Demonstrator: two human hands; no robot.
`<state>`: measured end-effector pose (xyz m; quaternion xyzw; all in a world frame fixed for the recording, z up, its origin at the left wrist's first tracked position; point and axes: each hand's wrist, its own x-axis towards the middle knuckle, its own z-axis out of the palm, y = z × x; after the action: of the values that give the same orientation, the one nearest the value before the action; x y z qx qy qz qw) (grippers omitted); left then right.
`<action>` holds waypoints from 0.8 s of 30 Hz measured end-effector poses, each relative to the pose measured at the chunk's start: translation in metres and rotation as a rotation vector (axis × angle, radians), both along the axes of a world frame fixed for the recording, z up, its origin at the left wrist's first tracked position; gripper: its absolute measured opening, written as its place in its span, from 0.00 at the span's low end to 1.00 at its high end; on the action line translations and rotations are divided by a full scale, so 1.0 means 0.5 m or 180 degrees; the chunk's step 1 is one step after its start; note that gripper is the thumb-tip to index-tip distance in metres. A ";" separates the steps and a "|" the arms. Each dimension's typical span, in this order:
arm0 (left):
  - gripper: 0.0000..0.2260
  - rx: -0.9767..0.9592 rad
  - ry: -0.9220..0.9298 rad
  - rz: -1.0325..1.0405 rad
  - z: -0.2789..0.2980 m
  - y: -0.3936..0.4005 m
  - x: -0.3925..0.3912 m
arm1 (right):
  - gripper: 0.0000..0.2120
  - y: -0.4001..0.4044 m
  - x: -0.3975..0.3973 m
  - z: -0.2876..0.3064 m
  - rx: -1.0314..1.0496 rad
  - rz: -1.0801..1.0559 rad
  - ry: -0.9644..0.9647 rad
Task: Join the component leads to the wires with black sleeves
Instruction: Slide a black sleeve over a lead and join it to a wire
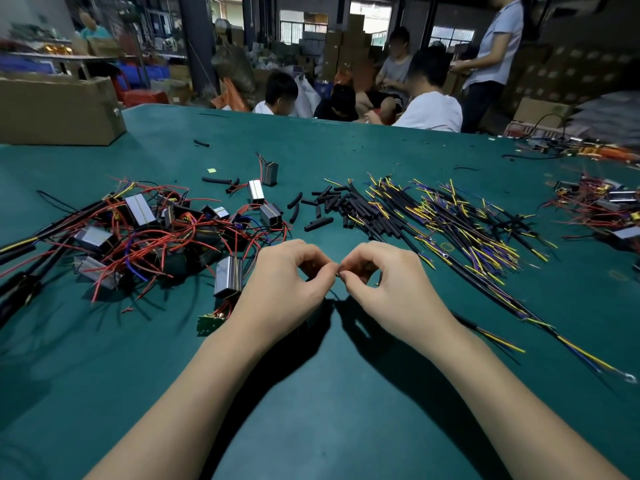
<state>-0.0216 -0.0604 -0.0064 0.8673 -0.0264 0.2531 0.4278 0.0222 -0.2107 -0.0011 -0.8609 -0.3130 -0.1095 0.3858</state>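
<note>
My left hand (282,289) and my right hand (388,289) meet fingertip to fingertip over the green table (329,393). Each pinches a thin wire end at the point where they touch; what the ends are is too small to tell. A silver box component (228,277) with red leads lies just left of my left hand, above a small green circuit board (210,323). A black-sleeved wire (491,336) with yellow and blue strands trails out from under my right wrist. Loose black sleeves (325,206) lie beyond my hands.
A tangled heap of components with red wires (138,230) fills the left. A spread of black-sleeved yellow and blue wires (450,220) covers the right, with another heap (602,206) at the far right. A cardboard box (59,109) stands far left. Several people sit beyond the table.
</note>
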 end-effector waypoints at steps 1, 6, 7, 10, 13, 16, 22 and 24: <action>0.05 0.0020 -0.0001 0.0009 0.001 0.001 0.000 | 0.03 0.000 -0.001 0.000 -0.0031 0.0023 -0.0062; 0.05 0.0070 0.0068 0.0015 0.002 0.006 0.001 | 0.04 0.001 -0.004 -0.001 0.0023 0.0083 -0.0078; 0.06 0.0060 0.0068 0.0031 0.002 0.006 0.000 | 0.04 0.003 -0.004 -0.001 0.0076 0.0068 -0.0007; 0.07 0.0060 0.0055 0.0077 0.004 0.004 -0.003 | 0.03 0.005 -0.006 -0.003 0.0237 -0.0019 0.0174; 0.06 0.0048 0.0044 0.0097 0.005 0.002 -0.004 | 0.02 0.008 -0.007 -0.004 0.0415 -0.0137 0.0236; 0.06 0.0081 0.0039 0.0074 0.006 0.001 -0.004 | 0.04 0.009 -0.009 -0.002 0.0516 -0.0104 0.0183; 0.06 -0.0002 0.0137 0.0193 0.007 0.001 -0.002 | 0.05 0.008 -0.012 -0.002 0.0472 -0.0133 -0.0142; 0.07 -0.0078 0.0261 0.0194 0.009 0.003 -0.002 | 0.03 0.009 -0.014 -0.003 0.0372 -0.0152 -0.0195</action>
<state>-0.0227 -0.0587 -0.0019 0.8720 0.0207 0.2307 0.4312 0.0151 -0.2060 -0.0028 -0.8404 -0.2972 -0.1631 0.4229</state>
